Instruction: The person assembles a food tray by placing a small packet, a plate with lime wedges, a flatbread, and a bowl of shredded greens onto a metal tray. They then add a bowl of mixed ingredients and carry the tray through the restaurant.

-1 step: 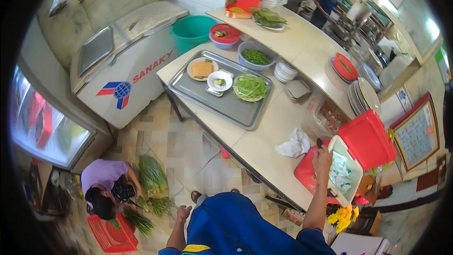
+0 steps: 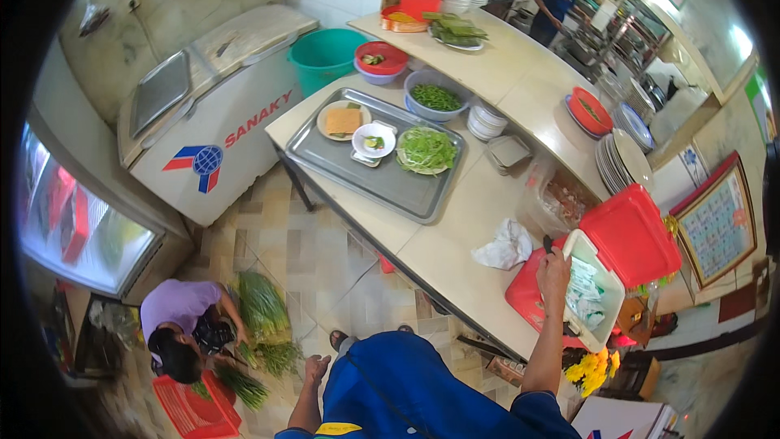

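Left hand: While the right arm reaches forward, the left hand (image 2: 315,368) hangs low above the floor tiles, fingers loosely bent, with nothing seen in it.
Right hand: The right hand (image 2: 553,276) is closed around a small dark object (image 2: 548,243), of which too little shows to tell its kind.
White bin: Just beside that hand, the white bin (image 2: 613,309) sits at the table's right end, holding white and green packets (image 2: 582,297); its red lid (image 2: 634,228) is tilted open at the far side.
What has changed: Very little; the view has slid slightly, while both hands keep their places. I judge the work to be at the same point, at the bin, with no packet visibly lifted.
Table: A crumpled white cloth (image 2: 504,245) lies near the bin; farther along, a metal tray (image 2: 422,197) bears a plate of shredded greens (image 2: 426,150).
Floor at left: A person in lilac (image 2: 180,305) crouches between green stems (image 2: 264,309) and a red basket (image 2: 180,408).
Kitchen beyond: Another person in dark clothing (image 2: 556,6) stands behind the counter.
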A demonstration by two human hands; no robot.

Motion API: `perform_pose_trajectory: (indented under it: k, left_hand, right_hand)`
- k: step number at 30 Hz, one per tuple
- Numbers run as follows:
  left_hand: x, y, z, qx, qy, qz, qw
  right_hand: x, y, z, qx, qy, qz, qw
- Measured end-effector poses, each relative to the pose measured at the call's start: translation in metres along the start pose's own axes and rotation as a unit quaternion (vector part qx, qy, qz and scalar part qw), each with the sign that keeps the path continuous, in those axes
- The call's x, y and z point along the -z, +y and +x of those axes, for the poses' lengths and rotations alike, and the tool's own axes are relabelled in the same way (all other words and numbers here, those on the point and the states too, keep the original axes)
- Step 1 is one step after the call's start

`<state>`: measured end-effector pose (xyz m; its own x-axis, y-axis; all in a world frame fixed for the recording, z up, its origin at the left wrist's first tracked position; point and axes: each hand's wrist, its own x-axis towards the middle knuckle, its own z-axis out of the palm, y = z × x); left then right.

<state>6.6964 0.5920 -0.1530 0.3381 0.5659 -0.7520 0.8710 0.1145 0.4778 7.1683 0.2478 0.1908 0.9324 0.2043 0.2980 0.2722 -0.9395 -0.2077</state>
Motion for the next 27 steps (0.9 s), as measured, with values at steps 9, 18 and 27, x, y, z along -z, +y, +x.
perform_pose_trajectory:
  k: [9, 18, 27]
  left_hand:
    - [0.007, 0.011, -0.003, 0.017, -0.035, -0.003, 0.999]
    - [0.002, 0.004, 0.008, 0.023, -0.026, 0.031, 0.999]
    - [0.000, 0.008, -0.001, 0.027, -0.020, 0.016, 0.999]
  right_hand:
    - [0.008, -0.007, 0.003, -0.030, -0.030, 0.030, 0.999]
    - [0.004, -0.003, 0.002, 0.006, 0.008, -0.005, 1.000]
    - [0.004, -0.002, 0.003, -0.003, 0.003, 0.013, 1.000]
